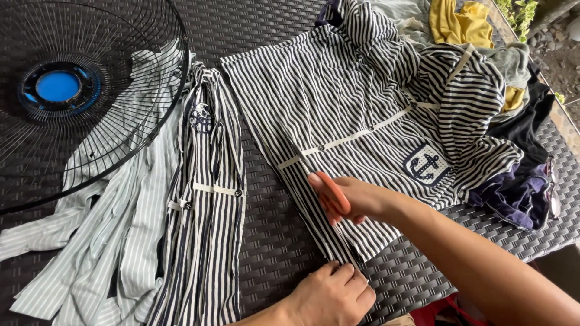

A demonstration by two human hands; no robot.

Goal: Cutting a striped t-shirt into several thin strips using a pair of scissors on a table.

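Lying flat across the upper middle of the frame, a navy-and-white striped cotton shirt (356, 115) with a white button placket and an anchor badge on its chest is being cut on a dark woven wicker tabletop (272, 241). A pair of orange-handled scissors (331, 192) is being gripped at centre frame by the right hand (353, 199), whose fingers are being curled shut through the handles; the blades are being hidden by the hand and cloth, so whether they are parted cannot be told. The shirt's lower hem is being pinned down near the bottom edge of the frame by the left hand (332, 296), its fingers bent and pressed together on the fabric.

A bundle of long navy-striped fabric strips (205, 211) is being shown just left of the shirt, and a paler heap of white, thin-striped strips (103, 241) is being seen spread toward the lower left corner. A black wire fan guard with a blue hub (60, 90) is being displayed in the upper left, partly overlapping the pale strips. A loose pile of clothing in yellow, grey, black and purple (513, 121) is being shown at the upper right, touching the shirt's far sleeve.
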